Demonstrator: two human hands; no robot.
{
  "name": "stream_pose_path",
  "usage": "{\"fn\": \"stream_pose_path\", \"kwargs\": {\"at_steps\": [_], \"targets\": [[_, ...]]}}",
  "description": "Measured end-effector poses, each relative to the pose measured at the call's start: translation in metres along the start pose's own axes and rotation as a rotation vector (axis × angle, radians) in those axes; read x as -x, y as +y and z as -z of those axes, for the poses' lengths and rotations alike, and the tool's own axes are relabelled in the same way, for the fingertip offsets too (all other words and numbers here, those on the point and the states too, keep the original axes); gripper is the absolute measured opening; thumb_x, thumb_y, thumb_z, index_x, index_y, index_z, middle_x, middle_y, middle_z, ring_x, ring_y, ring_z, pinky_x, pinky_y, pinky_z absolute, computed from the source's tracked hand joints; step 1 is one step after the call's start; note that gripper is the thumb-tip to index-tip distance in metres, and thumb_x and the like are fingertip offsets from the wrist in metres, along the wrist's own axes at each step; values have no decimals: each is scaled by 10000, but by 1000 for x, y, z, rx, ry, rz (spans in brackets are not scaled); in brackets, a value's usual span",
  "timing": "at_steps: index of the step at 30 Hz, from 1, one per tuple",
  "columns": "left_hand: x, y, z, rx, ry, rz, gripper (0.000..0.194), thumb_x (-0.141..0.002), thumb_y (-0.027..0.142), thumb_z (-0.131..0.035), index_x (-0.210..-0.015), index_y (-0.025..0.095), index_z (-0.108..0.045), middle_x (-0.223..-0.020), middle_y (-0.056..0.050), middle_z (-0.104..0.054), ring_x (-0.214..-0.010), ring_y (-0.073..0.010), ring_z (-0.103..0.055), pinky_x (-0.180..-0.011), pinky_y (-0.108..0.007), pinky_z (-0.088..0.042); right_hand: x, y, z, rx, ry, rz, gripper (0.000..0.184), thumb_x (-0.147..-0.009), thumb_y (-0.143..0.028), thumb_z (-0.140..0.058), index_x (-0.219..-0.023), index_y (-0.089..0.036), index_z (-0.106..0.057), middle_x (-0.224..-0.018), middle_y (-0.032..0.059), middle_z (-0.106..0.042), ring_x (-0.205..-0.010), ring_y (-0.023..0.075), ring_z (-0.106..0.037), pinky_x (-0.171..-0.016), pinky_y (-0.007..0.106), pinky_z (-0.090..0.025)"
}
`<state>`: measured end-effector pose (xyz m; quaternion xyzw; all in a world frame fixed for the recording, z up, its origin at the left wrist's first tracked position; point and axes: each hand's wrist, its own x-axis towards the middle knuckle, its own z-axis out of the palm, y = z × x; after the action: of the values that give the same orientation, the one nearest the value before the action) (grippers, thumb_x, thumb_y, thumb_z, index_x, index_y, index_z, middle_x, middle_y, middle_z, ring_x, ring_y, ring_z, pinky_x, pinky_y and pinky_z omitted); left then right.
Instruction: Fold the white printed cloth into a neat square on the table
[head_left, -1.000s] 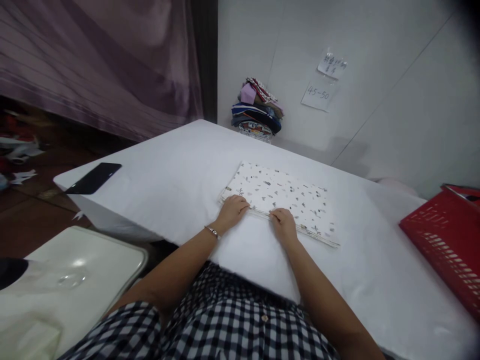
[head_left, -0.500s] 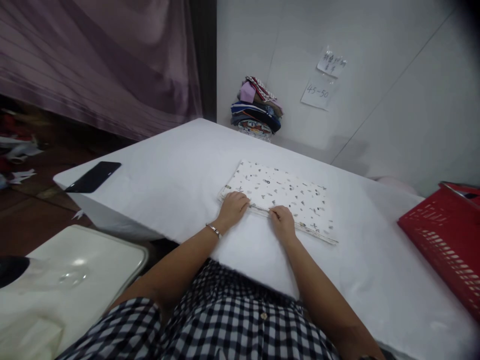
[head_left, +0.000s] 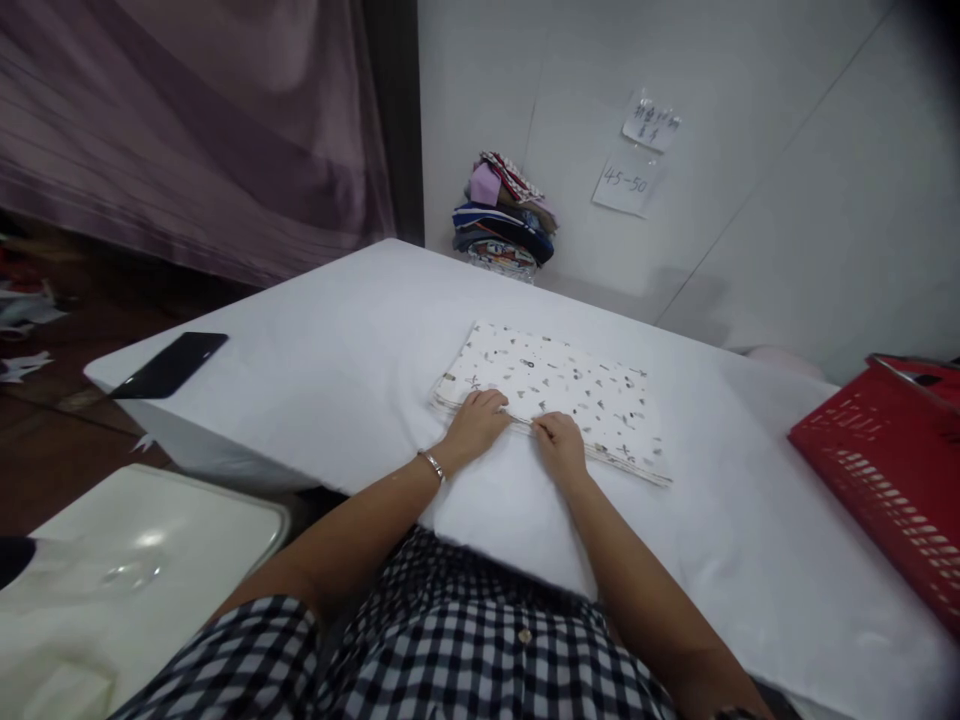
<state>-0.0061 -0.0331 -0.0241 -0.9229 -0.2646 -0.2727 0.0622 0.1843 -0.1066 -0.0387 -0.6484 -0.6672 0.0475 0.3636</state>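
Note:
A folded white cloth (head_left: 570, 375) with a small dark print lies flat on the white-covered table (head_left: 322, 330), its layered near edge toward me. My left hand (head_left: 478, 425), with a bracelet at the wrist, rests on that edge left of the middle, fingers bent over the cloth. A little to its right, my right hand (head_left: 560, 440) pinches the same edge between thumb and curled fingers. The layers under the fingers are partly hidden by both hands.
A black phone (head_left: 171, 364) lies at the table's left end. A red plastic basket (head_left: 885, 470) stands at the right. Folded fabrics (head_left: 504, 220) are stacked by the wall at the back. A cream-coloured stool or chair seat (head_left: 195, 520) is at lower left.
My left hand has slid right along the cloth's near edge, closer to my right hand. My right hand keeps its pinch. The view has shifted slightly.

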Motion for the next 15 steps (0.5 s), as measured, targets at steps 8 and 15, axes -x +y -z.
{"fn": "stream_pose_path", "kwargs": {"at_steps": [8, 15], "targets": [[0, 1, 0, 78, -7, 10, 184, -895, 129, -479, -823, 186, -639, -1021, -42, -634, -1036, -194, -517, -864, -354, -391, 5, -1, -2, 80, -10, 49, 197, -856, -309, -549, -968, -221, -686, -984, 59, -650, -937, 214, -523, -848, 356, -373], [-3, 3, 4, 123, -64, 45, 182, -925, 170, -448, -848, 181, -613, -901, -39, -646, -934, -173, -557, -835, -346, -388, 2, -2, -1, 98, -20, 47, 210, -901, -320, -509, -930, -228, -695, -944, 52, -656, -913, 204, -526, -822, 339, -369]]}}
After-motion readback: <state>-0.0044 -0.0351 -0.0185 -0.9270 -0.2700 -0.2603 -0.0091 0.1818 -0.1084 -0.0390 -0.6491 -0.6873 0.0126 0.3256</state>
